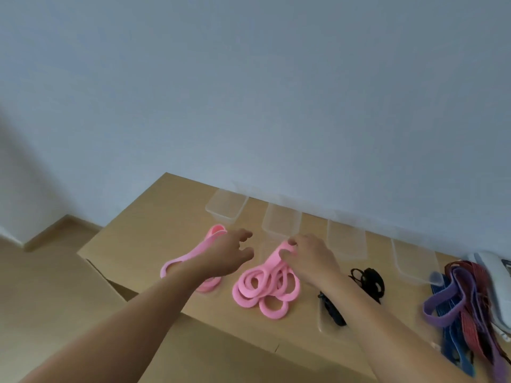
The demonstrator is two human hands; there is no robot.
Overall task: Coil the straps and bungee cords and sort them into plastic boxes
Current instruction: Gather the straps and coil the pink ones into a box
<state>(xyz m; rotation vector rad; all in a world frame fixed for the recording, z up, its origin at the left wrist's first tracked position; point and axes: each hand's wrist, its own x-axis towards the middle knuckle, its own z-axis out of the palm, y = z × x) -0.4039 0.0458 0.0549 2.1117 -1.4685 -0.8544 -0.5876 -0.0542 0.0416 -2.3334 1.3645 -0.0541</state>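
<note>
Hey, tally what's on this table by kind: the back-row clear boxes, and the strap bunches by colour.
Clear boxes in the back row: 4
Pink strap bunches: 2
Black strap bunches: 2
Purple, blue and red heap: 1
Total: 9

Pale wall (249, 92) across upper frame; tan tabletop (154, 217) at centre; wooden floor (41, 286) lower left; white device (495, 275) at right edge.

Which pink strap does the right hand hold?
The looped pink heap at centre: the right hand pinches its top end. The other pink strap lies stretched out, farther left.
</note>
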